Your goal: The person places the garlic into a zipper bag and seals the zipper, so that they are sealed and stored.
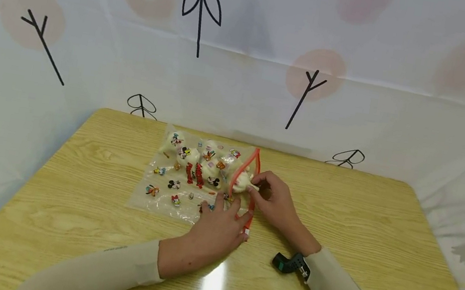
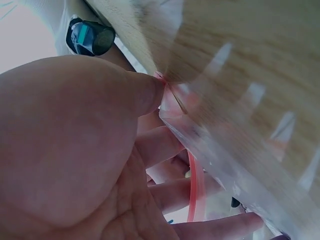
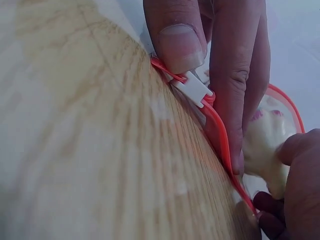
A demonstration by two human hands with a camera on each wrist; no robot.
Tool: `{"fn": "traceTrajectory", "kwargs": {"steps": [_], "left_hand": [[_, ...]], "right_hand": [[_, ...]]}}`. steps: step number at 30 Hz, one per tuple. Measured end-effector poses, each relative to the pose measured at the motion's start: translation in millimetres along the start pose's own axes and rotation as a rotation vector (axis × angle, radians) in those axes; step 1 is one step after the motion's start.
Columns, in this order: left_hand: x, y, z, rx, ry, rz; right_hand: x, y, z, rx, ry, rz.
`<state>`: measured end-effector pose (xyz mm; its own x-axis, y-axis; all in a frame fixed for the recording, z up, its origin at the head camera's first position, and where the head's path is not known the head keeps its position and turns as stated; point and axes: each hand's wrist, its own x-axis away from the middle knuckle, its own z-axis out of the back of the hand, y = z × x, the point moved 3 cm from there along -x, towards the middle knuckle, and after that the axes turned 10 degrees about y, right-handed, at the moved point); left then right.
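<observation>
A clear zip bag (image 1: 165, 180) printed with cartoon characters lies on the table, its red-edged mouth (image 1: 257, 156) gaping toward the right. Several pale garlic bulbs show through its plastic. At the mouth, my right hand (image 1: 275, 200) pinches the stem of another garlic bulb (image 3: 267, 145), whose body sits within the red rim. My left hand (image 1: 219, 226) rests on the near part of the bag, fingers spread and fairly straight, pressing it down. In the right wrist view its thumb is beside the white zip slider (image 3: 192, 89) at the bag's near corner.
A wooden table (image 1: 361, 226) carries the bag. Behind it hangs a white cloth (image 1: 240, 95) with plant drawings. A small black device (image 1: 286, 263) is strapped to the right wrist, just above the tabletop.
</observation>
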<state>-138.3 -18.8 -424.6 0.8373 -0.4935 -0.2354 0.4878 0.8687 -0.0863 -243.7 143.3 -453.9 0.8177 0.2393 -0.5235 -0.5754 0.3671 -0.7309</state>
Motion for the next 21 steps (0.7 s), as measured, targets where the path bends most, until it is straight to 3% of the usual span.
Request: {"fn": "traceTrajectory", "kwargs": {"steps": [13,21], "left_hand": [[-1.0,-0.6,-1.4,-0.015,-0.007,-0.004],[-1.7,-0.5,-0.8,0.005,-0.013,-0.007]], "right_hand": [[-11,0,-14.0,-0.004,-0.045,0.03],[-13,-3,-18.1,-0.095,-0.032,0.005]]}}
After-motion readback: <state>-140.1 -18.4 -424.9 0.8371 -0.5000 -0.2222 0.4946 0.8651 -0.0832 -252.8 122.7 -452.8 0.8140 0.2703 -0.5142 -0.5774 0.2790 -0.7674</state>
